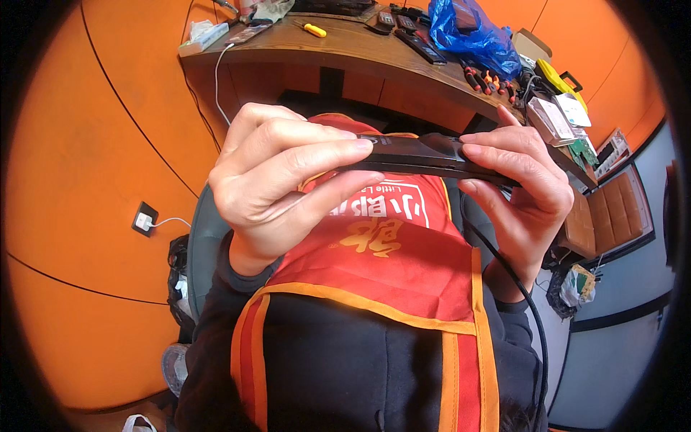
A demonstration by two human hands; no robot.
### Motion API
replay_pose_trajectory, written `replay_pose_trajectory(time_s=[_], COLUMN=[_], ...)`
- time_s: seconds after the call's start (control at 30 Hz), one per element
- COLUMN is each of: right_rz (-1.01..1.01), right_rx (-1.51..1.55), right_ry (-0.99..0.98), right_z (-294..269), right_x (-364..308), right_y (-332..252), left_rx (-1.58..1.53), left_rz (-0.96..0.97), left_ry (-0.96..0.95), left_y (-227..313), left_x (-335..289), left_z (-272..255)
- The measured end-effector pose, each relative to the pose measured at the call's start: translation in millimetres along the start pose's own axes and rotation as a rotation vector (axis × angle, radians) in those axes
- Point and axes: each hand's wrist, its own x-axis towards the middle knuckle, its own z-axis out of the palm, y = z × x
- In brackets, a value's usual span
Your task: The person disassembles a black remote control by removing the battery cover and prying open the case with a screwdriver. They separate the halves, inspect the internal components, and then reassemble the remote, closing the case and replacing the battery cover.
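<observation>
A long, slim black device [410,153] with a glossy patch is held level in front of my chest; its exact kind does not show. My left hand [277,169] grips its left end, fingers on the upper face and thumb below. At the other end my right hand [522,173] pinches it between thumb and fingers, with the index finger raised. A seam runs along the device's near edge. Behind it is the red apron [403,273] with orange trim that I wear. A black cable [515,277] hangs down beside my right wrist.
Ahead curves a wooden desk [324,45] with a yellow-handled tool [314,30], a black remote control [419,47], a blue plastic bag [479,39] and red-and-black pliers [476,79]. White boxes [551,121] stand at its right end. A brown cushioned chair [612,216] is further right; a wall socket plug [144,221] is left.
</observation>
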Motion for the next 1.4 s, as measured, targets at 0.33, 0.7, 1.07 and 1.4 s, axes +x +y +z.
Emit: replay_pose_trajectory(time_s=[0.33, 0.7, 1.07, 1.4], right_rz=[-0.071, 0.222, -0.002, -0.091], right_rx=[-0.099, 0.354, 0.483, 0.442], right_ry=[-0.023, 0.035, 0.068, 0.098], right_z=[-2, -27, -11, -13], right_x=[2, -8, -4, -6], right_y=[0, 7, 10, 10], left_rx=[-0.08, -0.17, -0.316, -0.412], left_rz=[-0.061, -0.094, -0.08, -0.168], left_ry=[0.052, 0.152, 0.159, 0.126], left_y=[-6, -27, -34, -35], left_x=[-1, -3, -6, -10], left_z=[4, -10, -6, -7])
